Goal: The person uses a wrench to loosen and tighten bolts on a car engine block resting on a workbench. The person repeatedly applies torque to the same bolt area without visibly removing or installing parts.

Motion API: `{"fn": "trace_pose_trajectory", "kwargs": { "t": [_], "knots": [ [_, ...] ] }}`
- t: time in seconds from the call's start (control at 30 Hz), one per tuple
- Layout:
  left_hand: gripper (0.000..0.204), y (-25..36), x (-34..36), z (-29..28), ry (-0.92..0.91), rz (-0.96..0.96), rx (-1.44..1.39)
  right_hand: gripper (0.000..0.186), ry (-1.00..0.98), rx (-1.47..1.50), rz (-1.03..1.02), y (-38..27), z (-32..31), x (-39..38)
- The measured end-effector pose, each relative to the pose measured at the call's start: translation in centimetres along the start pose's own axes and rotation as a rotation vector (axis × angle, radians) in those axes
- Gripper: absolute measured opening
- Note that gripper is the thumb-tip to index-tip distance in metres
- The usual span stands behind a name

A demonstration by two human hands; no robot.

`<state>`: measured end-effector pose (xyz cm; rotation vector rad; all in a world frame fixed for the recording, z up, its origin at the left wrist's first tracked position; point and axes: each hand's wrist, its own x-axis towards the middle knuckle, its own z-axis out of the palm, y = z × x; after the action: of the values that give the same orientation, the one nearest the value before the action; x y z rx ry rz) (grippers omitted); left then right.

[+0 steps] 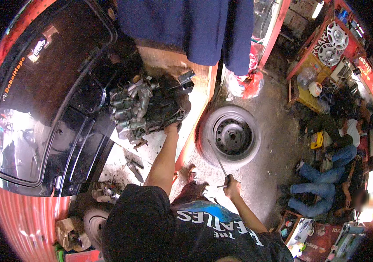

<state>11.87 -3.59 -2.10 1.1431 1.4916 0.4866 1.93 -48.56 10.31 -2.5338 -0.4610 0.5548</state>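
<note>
My left hand (pixel 172 129) reaches up to a grimy metal engine assembly (pixel 145 111) lying on a wooden bench (pixel 197 94) and grips its near right edge. My right hand (pixel 232 183) is lower, out over the floor, closed around a long thin metal rod (pixel 219 161). The rod's far end points up toward a tyre on a dark steel rim (pixel 230 136) that lies flat on the concrete beside the bench.
A red car's raised hatch with dark glass (pixel 42 109) fills the left. Dark blue cloth (pixel 186 26) hangs over the bench's far end. Loose tools (pixel 135 169) lie on the bench's near part. People in jeans (pixel 326 177) sit on the floor at right, with hubcaps (pixel 333 43) above them.
</note>
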Motion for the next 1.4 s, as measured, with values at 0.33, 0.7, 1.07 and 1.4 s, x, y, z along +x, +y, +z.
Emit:
{"fn": "trace_pose_trajectory", "kwargs": {
  "t": [0.33,0.7,1.07,1.4],
  "knots": [
    [0.08,-1.7,2.1,1.8,0.052,0.024,-0.019,0.027,-0.138,-0.068,0.049,-0.5,0.6,1.0],
    [0.056,3.3,-3.8,-2.4,-0.255,0.57,1.423,0.015,-0.034,-0.1,-0.101,-0.7,0.8,-0.3],
    [0.059,1.8,-2.2,-1.6,-0.198,0.794,1.343,0.015,0.036,-0.011,-0.304,-3.4,1.1,3.0],
    [0.045,0.0,1.0,-0.6,-0.296,0.095,-0.188,0.016,0.027,0.038,-0.376,-7.6,2.5,6.4]
  ]
}}
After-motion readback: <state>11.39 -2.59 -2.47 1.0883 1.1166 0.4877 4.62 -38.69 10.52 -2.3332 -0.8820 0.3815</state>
